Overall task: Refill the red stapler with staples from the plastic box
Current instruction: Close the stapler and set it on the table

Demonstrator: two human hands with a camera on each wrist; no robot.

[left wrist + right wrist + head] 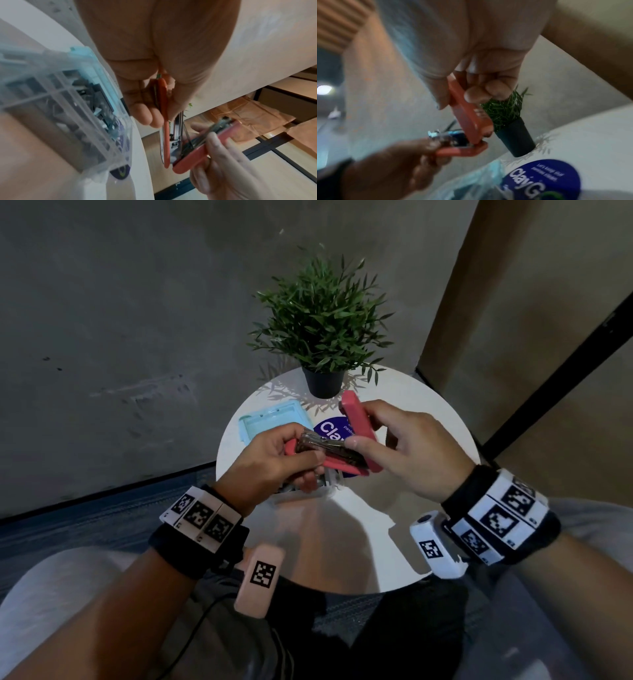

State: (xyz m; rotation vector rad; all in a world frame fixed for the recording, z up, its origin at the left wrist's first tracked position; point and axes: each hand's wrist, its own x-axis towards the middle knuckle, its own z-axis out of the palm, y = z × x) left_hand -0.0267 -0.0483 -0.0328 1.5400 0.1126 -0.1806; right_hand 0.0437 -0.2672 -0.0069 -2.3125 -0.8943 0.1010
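Note:
The red stapler (342, 463) is held above the table, hinged wide open. My left hand (305, 470) grips its base and metal magazine (325, 447) from the left. My right hand (366, 433) pinches the raised red top cover (356, 422). In the left wrist view the base (164, 121) runs out of my palm and the cover (197, 152) angles off it. The right wrist view shows the cover (467, 115) tilted up from the base (462, 149). The clear plastic box (60, 115) with compartments of staples lies under my left hand. Whether staples sit in the magazine I cannot tell.
The box's light blue lid (274, 422) lies on the small round white table (411, 535) at the left. A potted green plant (323, 381) stands at the far edge. A round blue sticker (542, 178) marks the tabletop beneath the stapler.

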